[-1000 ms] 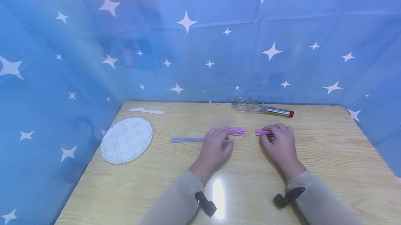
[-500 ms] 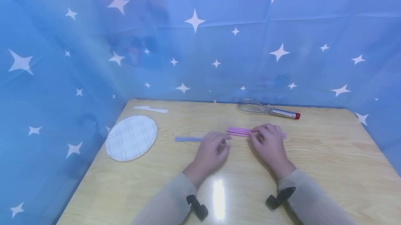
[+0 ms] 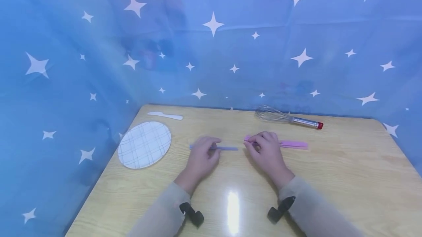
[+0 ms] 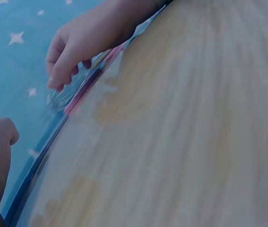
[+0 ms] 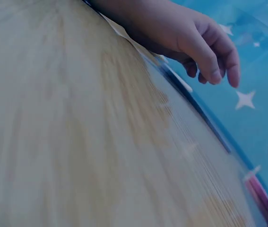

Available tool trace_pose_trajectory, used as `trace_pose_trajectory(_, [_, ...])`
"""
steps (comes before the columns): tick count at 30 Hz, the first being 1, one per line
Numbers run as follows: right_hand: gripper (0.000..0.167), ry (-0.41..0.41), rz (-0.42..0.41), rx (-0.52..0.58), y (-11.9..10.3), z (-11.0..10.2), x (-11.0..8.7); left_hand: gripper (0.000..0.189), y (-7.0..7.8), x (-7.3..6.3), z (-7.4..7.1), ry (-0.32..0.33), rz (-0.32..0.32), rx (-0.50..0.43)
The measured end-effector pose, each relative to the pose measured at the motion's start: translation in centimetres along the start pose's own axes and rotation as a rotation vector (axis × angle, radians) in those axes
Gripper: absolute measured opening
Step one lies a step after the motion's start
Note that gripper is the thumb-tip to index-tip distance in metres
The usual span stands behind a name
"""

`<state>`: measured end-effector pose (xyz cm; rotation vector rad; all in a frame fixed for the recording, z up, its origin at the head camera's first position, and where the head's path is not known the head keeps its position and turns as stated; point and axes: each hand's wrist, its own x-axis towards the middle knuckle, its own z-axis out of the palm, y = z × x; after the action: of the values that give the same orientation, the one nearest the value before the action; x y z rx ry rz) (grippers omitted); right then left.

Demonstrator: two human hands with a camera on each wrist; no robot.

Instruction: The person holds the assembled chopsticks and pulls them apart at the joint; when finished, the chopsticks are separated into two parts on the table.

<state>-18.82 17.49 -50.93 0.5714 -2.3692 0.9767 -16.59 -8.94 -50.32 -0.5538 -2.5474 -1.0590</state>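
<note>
In the head view several pink sticks like chopsticks (image 3: 295,144) lie in a bundle on the wooden table. My right hand (image 3: 268,156) is bent over their left end, thumb and fingers loosely curled. The left wrist view shows this right hand (image 4: 89,40) with its fingertips just above the pink sticks (image 4: 79,97). Left of it, blue chopsticks (image 3: 229,148) lie crosswise under my left hand (image 3: 201,160), a gap showing between thumb and forefinger. In the right wrist view the left hand (image 5: 188,38) hovers over the blue chopsticks (image 5: 195,104), holding nothing.
A white plate with checked lines (image 3: 145,145) lies at the table's left edge. Behind it is a white knife (image 3: 165,115). A wire whisk (image 3: 291,119) with a red-tipped handle lies near the back edge, against a blue star-patterned curtain (image 3: 211,57).
My right hand has moved left along the pink chopsticks to their left end. My left hand has moved left along the blue chopsticks, baring their right end. The head view has shifted slightly.
</note>
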Motion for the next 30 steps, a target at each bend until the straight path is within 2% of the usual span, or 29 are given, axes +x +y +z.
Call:
trace_pose_trajectory(4, [0.011, -0.053, 0.036, 0.013, -1.1, 0.9, 0.0, 0.027, -1.7, 0.0, -0.9, 0.053, 0.043, 0.025])
trace_pose_trajectory(8, [0.009, -0.08, 0.055, 0.016, -2.4, 1.8, 0.3, 0.023, -2.8, 0.3, -1.2, 0.069, 0.06, 0.037])
trace_pose_trajectory(13, [0.005, -0.077, -0.007, -0.001, -3.3, 3.1, 0.7, 0.024, -3.2, 0.3, -0.4, 0.063, -0.01, 0.038])
trace_pose_trajectory(16, [0.005, -0.089, -0.037, -0.01, -3.6, 3.7, 0.6, 0.026, -3.2, 0.2, -0.3, 0.014, -0.073, 0.068])
trace_pose_trajectory(19, [0.006, -0.108, -0.03, -0.012, -3.8, 3.9, 0.6, 0.026, -3.2, 0.2, -0.4, -0.035, -0.113, 0.1])
trace_pose_trajectory(25, [0.012, -0.178, -0.001, -0.019, -4.4, 4.0, 0.9, 0.019, -3.3, 0.1, -1.0, -0.027, -0.12, 0.145])
trace_pose_trajectory(30, [0.017, -0.195, 0.006, -0.039, -4.6, 4.0, 0.8, 0.015, -3.5, 0.1, -1.1, -0.044, -0.115, 0.152])
